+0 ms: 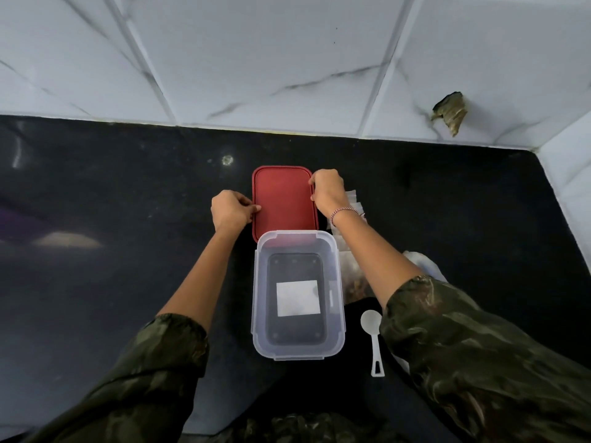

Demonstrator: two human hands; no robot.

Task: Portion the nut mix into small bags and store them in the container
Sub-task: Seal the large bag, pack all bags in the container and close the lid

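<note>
A clear plastic container stands open near the middle of the black counter, toward its front edge. It is rectangular with rounded corners and latch tabs on its rim; nothing lies inside, and a white label shows through its base. Just behind it, toward the back edge, lies the red lid, flat, its near end hidden by the container's rim. The left hand pinches the lid's left edge between thumb and fingers, and the right hand grips the lid's right edge near the far corner; a thin bracelet circles that wrist. Both sleeves are dark camouflage.

Right of the container, partly hidden under the right forearm, lie small clear bags and a bag of nut mix. A white plastic scoop lies near the front, its bowl away from the person.

The counter is glossy, speckled stone. Behind it rises a white marble-veined tiled wall, with a broken hole in a tile toward the right corner.
</note>
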